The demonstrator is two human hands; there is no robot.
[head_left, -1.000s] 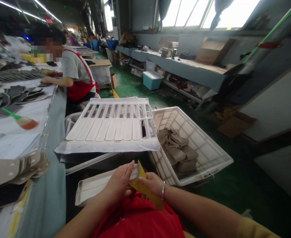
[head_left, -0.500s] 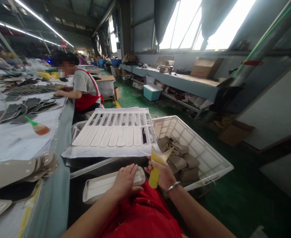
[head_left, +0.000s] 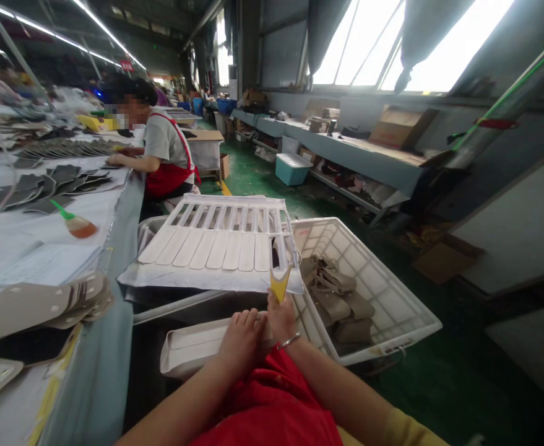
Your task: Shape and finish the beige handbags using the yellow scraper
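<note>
An elongated off-white panel [head_left: 192,344] with raised, folded edges lies low in front of me, over my lap. My left hand [head_left: 241,341] rests over its right part, fingers together and gripping it. Closed around a yellow notched scraper [head_left: 280,287], my right hand [head_left: 281,319] is at the panel's right end, close to my left fingertips. The scraper's forked end points up; its lower part is hidden by the hand. Just beyond stands a white slotted board [head_left: 179,275] with several pale rounded strips [head_left: 213,249] lying side by side on it.
At right, a white plastic crate [head_left: 392,310] holds taupe pieces [head_left: 341,303]. The left worktable [head_left: 125,248] carries stacked taupe panels [head_left: 44,310], dark pieces and a squeeze bottle [head_left: 79,226] of orange liquid. A co-worker [head_left: 167,148] in a red apron sits farther along it.
My right hand has moved left with the scraper, from beside the panel to its right end. My left hand stays on the panel. The view has shifted slightly.
</note>
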